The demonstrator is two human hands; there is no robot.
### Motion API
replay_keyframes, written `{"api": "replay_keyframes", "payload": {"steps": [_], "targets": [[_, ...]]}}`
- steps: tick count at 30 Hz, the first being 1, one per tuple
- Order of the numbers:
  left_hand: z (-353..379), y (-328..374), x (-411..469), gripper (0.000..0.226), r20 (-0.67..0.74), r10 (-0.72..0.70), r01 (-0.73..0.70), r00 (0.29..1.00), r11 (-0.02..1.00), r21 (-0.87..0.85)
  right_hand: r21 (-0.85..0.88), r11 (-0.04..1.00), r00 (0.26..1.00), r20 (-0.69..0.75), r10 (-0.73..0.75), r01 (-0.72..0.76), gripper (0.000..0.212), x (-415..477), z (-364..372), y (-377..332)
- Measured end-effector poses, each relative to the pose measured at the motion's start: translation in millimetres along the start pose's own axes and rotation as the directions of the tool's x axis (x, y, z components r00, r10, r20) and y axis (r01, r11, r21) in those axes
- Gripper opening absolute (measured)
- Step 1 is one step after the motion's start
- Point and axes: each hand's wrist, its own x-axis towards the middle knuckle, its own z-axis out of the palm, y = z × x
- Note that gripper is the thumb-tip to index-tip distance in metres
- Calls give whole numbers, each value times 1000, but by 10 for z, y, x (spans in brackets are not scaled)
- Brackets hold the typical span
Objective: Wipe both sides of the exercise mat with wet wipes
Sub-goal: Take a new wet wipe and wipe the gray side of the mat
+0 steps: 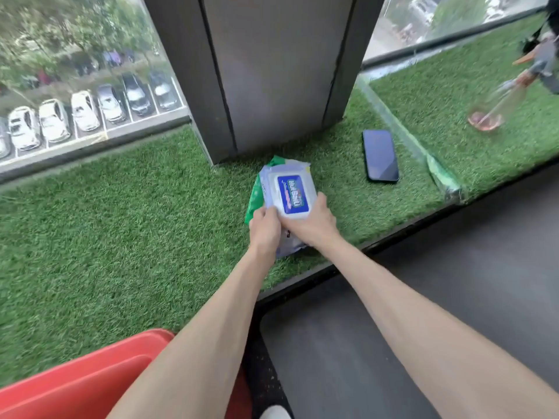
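I am only at the start: my left grip (pixel 264 228) and right grip (pixel 311 225) both hold the near end of the wipes pack (pixel 292 195), which lies on the grass ledge (pixel 121 222) at the foot of the pillar (pixel 272 71), its lid looking closed and no wipe out. The mat (pixel 348 358), as I take the dark sheet on the floor under my right arm to be, lies flat, near the pack but apart from it. I judge all the wiping is left: pull a wipe, do the upper side, turn the mat, do the other.
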Motion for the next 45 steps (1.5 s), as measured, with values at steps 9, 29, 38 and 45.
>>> {"api": "replay_keyframes", "payload": {"steps": [9, 29, 38, 45], "targets": [[158, 275, -659, 48, -8, 28, -29, 1000, 997, -75, -11, 999, 998, -51, -34, 33, 69, -381, -448, -62], [247, 2062, -5074, 84, 527, 49, 361, 849, 674, -645, 9, 920, 919, 43, -392, 392, 82, -4388, -3823, -966], [138, 2243, -6081, 77, 558, 206, 184, 804, 806, -562, 23, 841, 813, -273, -514, 540, 72, -5515, -4256, -960], [173, 1946, -6425, 54, 553, 88, 197, 829, 879, -435, 232, 831, 846, -323, -425, 506, 58, -5850, -4273, -572]]}}
